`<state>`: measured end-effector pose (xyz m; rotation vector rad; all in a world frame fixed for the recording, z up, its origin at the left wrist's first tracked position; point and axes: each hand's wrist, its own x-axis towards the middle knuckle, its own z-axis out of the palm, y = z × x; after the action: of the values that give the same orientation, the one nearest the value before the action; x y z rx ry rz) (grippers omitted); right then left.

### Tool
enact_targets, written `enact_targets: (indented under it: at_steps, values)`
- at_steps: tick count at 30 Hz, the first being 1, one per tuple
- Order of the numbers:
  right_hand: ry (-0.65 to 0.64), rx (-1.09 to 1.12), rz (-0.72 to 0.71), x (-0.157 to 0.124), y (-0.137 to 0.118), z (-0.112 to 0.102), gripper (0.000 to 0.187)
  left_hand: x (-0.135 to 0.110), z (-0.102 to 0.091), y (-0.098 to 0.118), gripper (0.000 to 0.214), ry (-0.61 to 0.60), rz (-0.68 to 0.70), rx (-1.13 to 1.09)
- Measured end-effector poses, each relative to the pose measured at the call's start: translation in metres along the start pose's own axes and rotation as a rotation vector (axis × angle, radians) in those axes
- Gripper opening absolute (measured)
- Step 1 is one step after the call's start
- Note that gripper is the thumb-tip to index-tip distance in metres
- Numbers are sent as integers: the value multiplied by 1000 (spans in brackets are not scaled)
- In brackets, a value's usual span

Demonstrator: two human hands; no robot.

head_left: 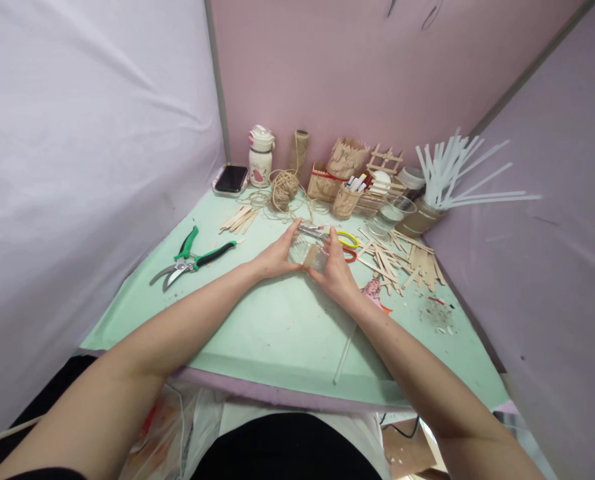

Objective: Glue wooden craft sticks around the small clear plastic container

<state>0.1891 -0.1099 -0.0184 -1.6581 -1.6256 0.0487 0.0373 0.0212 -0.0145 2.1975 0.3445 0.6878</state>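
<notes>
My left hand (pixel 277 253) and my right hand (pixel 336 268) meet over the middle of the table. Between them they grip what looks like a small clear plastic cup (pixel 298 249), fingers high on its sides and thumbs low. A short piece of pale wooden stick (pixel 311 255) shows at its near side, by the thumbs. Just behind lie scissors (pixel 348 239) with yellow and red handles, their blades partly hidden by my fingers. Under my right forearm sits a pink-patterned tool (pixel 372 289) with an orange part, mostly covered. A thin white stick (pixel 345 355) extends from beneath the arm.
Green-handled pruning shears (pixel 187 260) lie open at left. Loose wooden sticks (pixel 382 260) spread at right. Along the back stand a bottle (pixel 261 157), a phone (pixel 231 179), a twine ball (pixel 284 191), stick-covered holders (pixel 346 202), a clear cup (pixel 385 217) and white sticks (pixel 450 170) in a tube.
</notes>
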Motion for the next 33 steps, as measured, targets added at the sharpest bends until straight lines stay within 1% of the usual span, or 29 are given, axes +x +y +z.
enact_targets:
  at_steps: [7, 11, 14, 16, 21, 27, 30, 33]
  values:
    - [-8, 16, 14, 1, 1, 0, 110, 0, -1, -3, 121, -7, 13, 10]
    - [-62, 116, 57, 3, 2, -5, 116, 0, -2, -1, 124, -10, -7, 8]
    - [-84, 159, 88, 3, 2, -9, 111, 1, -4, 1, 128, -14, -17, -7]
    - [-78, 162, 102, 3, 1, -10, 108, 1, -4, 3, 127, -18, -27, -11]
    - [-61, 161, 133, 3, 0, -8, 109, 1, -4, 4, 123, -18, -44, 2]
    - [-57, 161, 150, 3, -1, -8, 110, 0, -4, 7, 126, -17, -84, -11]
    - [-87, 161, 141, 2, -3, -13, 109, 0, -7, 8, 133, -32, -140, -56]
    - [-153, 121, 100, 1, -6, -22, 101, -1, -10, 4, 138, -57, -148, -123]
